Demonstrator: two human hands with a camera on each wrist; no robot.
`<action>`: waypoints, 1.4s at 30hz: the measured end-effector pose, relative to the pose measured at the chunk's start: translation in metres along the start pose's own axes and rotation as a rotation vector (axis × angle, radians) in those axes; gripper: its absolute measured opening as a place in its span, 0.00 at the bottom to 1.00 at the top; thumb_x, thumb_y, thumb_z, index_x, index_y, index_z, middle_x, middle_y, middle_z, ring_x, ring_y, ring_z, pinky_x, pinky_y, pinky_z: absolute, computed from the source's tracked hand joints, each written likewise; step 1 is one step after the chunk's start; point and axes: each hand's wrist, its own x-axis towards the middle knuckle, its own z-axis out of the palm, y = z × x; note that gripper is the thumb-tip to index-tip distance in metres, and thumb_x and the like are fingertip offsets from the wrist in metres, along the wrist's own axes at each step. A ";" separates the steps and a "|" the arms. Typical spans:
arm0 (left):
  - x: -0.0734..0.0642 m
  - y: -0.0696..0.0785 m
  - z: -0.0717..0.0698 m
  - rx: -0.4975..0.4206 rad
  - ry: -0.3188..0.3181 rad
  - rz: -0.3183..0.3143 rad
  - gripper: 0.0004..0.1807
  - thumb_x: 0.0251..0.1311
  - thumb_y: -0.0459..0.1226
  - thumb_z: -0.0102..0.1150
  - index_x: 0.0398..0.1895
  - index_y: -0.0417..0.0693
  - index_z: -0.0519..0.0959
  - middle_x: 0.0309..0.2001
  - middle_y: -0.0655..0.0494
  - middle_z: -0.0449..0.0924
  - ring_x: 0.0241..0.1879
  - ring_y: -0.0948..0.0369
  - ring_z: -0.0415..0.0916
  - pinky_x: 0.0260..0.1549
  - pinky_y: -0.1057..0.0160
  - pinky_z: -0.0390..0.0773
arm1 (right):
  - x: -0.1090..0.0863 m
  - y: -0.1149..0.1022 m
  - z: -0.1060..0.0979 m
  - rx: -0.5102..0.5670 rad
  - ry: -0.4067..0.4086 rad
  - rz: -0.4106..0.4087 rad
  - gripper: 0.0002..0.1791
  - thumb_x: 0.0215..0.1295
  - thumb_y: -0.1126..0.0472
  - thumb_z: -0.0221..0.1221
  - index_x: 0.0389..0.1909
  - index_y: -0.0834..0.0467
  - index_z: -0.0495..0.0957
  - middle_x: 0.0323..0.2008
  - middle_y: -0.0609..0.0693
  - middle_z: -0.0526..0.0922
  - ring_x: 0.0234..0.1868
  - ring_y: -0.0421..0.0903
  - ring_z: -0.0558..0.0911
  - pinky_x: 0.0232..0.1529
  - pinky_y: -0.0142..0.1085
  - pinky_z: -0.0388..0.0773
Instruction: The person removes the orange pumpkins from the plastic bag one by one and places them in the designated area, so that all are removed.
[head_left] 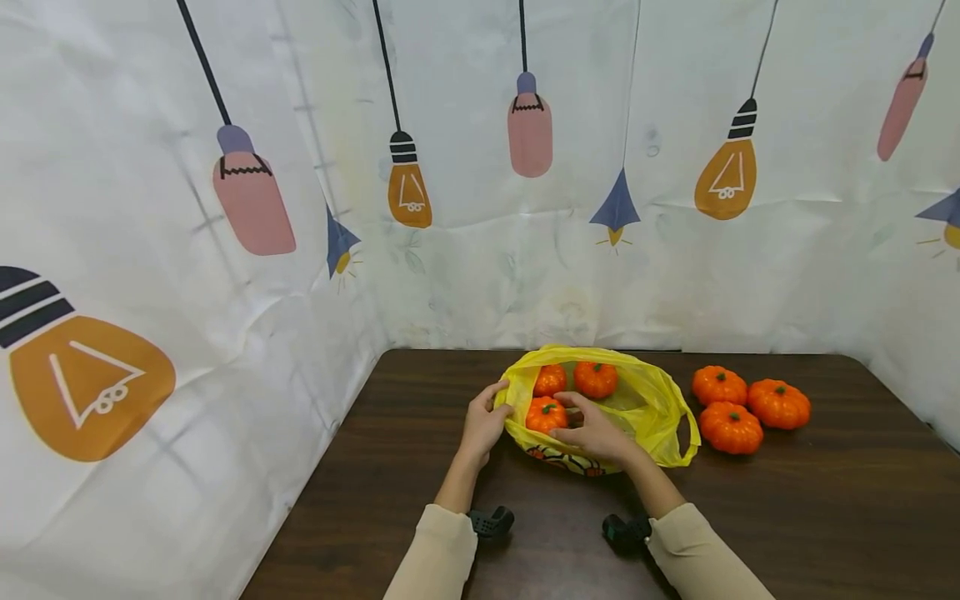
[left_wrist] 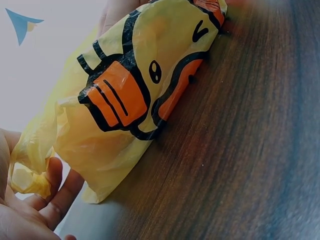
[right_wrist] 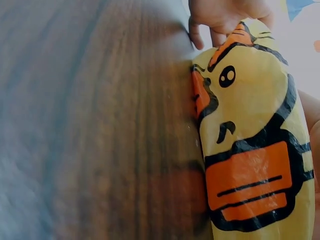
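Note:
A yellow plastic bag (head_left: 652, 400) lies on the table with its mouth spread, its duck-like print (left_wrist: 150, 75) facing the wrist cameras. My left hand (head_left: 482, 427) grips the bag's left rim, the yellow film between thumb and fingers. Inside the mouth, my right hand (head_left: 596, 429) holds a small orange pumpkin (head_left: 546, 415) from its right side, thumb below and fingers above. Two more small pumpkins, one at the back left (head_left: 551, 380) and one at the back middle (head_left: 596, 379), sit deeper in the bag. The right hand's fingertips are partly hidden in the head view.
Three small orange pumpkins, one behind (head_left: 718, 385), one to the right (head_left: 780, 404) and one in front (head_left: 731, 427), stand together right of the bag. The dark wooden table (head_left: 847, 500) meets a wall sheet (head_left: 480, 275) printed with lamps at its back and left edges.

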 end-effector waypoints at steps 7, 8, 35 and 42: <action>0.001 -0.002 0.001 -0.001 0.006 -0.004 0.27 0.66 0.32 0.54 0.69 0.52 0.76 0.70 0.41 0.73 0.62 0.51 0.76 0.58 0.52 0.79 | -0.003 0.000 -0.010 -0.005 0.003 -0.017 0.38 0.65 0.50 0.68 0.73 0.55 0.67 0.70 0.61 0.71 0.60 0.61 0.78 0.53 0.50 0.81; 0.001 -0.002 0.001 0.000 0.007 -0.004 0.27 0.66 0.32 0.55 0.69 0.52 0.76 0.70 0.41 0.73 0.61 0.51 0.76 0.58 0.52 0.79 | -0.003 0.000 -0.012 -0.003 0.006 -0.014 0.38 0.65 0.50 0.69 0.73 0.54 0.68 0.70 0.60 0.71 0.60 0.60 0.79 0.52 0.49 0.82; 0.001 -0.002 -0.002 0.025 0.003 -0.014 0.26 0.68 0.33 0.54 0.69 0.54 0.76 0.70 0.41 0.73 0.60 0.49 0.78 0.54 0.52 0.81 | -0.013 -0.010 -0.046 0.065 0.048 -0.050 0.40 0.65 0.51 0.69 0.75 0.55 0.64 0.71 0.65 0.67 0.65 0.66 0.73 0.57 0.54 0.80; 0.001 -0.002 0.000 0.028 0.009 -0.017 0.26 0.68 0.33 0.55 0.69 0.54 0.76 0.69 0.41 0.74 0.58 0.50 0.78 0.52 0.54 0.81 | -0.018 -0.014 -0.056 0.064 0.049 -0.023 0.41 0.65 0.49 0.68 0.76 0.53 0.63 0.73 0.64 0.64 0.67 0.66 0.71 0.57 0.55 0.79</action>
